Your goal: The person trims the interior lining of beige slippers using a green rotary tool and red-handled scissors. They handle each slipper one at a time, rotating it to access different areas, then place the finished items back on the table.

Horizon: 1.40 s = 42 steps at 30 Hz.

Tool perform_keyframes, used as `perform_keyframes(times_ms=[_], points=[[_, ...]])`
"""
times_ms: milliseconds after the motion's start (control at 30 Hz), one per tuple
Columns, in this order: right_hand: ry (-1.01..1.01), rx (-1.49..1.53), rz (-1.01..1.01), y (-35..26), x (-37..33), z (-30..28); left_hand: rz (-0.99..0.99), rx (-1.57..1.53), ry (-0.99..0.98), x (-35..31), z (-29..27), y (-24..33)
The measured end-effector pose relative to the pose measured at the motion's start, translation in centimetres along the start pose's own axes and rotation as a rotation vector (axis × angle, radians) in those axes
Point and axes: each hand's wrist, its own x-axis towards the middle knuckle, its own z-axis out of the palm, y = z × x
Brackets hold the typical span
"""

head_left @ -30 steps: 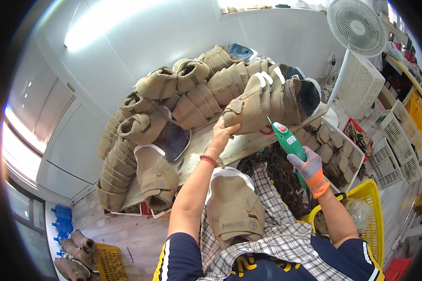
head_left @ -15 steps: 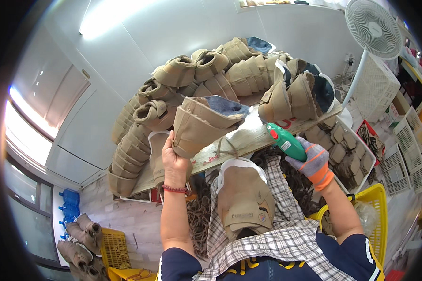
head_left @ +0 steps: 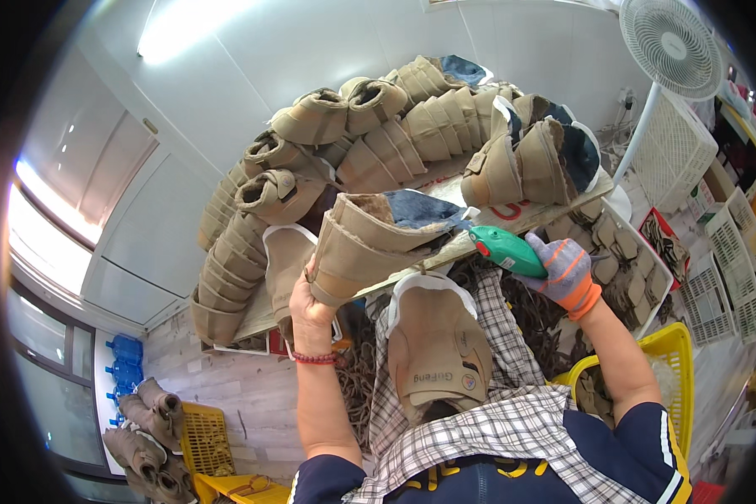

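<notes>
Whereas half a second ago I saw a clear gap, the nested tan shoe uppers [head_left: 353, 248] now sit lower, and the nose of the green handheld tool [head_left: 510, 254] is right beside the end of their blue lining [head_left: 424, 210] — whether they touch, I cannot tell. To me that means the piece and the tool are lined up. The uppers are aloft, just in front of the wooden surface [head_left: 539, 218], lining toward the tool. On my left, the bare left hand [head_left: 312, 307] pinches their near lower edge, fingers beneath and thumb against the side; the gloved right hand [head_left: 565, 275] has its fingers wrapped around the tool's body, well apart from the uppers. Closer to me lies a single upper [head_left: 437, 336]; beyond, more uppers [head_left: 374, 160] line the surface, and a fan [head_left: 670, 50] stands at the right.
</notes>
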Motion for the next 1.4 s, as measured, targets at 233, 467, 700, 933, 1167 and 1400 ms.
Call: perform_keyframes(times_ms=[233, 467, 700, 933, 1167, 1400], points=[[-0.030, 0.144, 0.020, 0.0, -0.4, 0.1, -0.025, 0.032, 0.023, 0.7, -0.9, 0.2], [-0.003, 0.188, 0.036, -0.8, 0.3, 0.1, -0.076, 0.033, -0.048, 0.2, -0.7, -0.4], [0.005, 0.271, 0.033, -2.0, 1.3, 0.3, -0.068, 0.063, 0.002, 0.0, 0.2, -1.0], [0.049, 0.465, 0.218, -4.9, 2.4, 1.2, -0.043, 0.086, -0.013, -0.5, 1.0, -2.7], [-0.018, 0.205, 0.194, -2.3, -1.2, 0.2, 0.015, -0.013, 0.059, -0.4, 0.2, -0.8], [-0.060, 0.183, 0.084, -1.4, -2.0, 0.0, -0.039, -0.061, 0.073, -0.1, 0.1, -1.3]])
